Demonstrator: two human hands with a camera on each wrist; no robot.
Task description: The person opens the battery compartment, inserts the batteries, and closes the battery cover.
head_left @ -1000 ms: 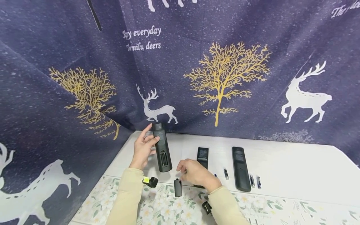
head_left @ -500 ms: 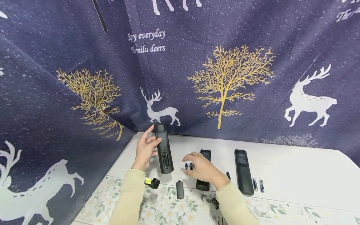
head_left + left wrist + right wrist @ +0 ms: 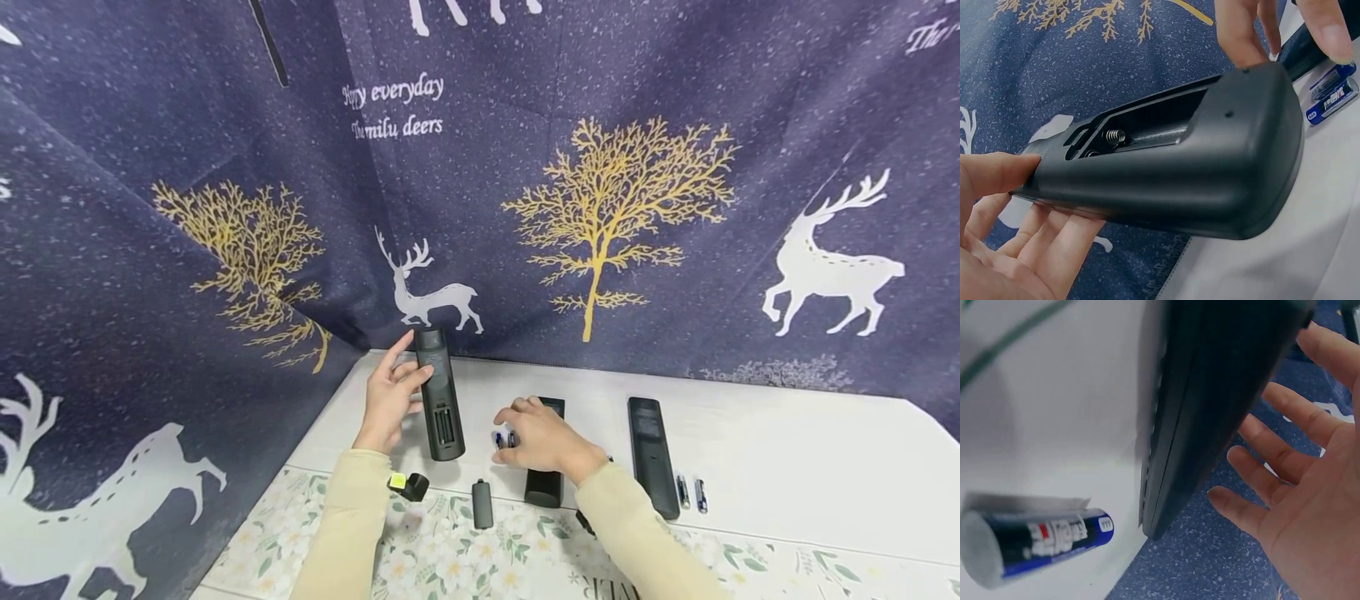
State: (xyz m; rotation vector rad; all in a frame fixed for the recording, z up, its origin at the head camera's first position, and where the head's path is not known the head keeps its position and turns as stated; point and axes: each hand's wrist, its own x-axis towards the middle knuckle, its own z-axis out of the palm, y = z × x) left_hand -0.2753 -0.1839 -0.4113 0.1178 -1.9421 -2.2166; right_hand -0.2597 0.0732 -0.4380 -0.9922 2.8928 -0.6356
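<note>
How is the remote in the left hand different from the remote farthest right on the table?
The held remote is gripped by the left hand, while the far-right remote lies on the white table with no hand on it. The held remote's battery slot is open, but the far-right remote's back looks closed. Both are long and dark.

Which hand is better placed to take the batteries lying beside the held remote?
Probably the right hand: it is right beside the batteries, though contact is unclear. The left hand is occupied holding the remote, whose open battery compartment looks empty.
</note>
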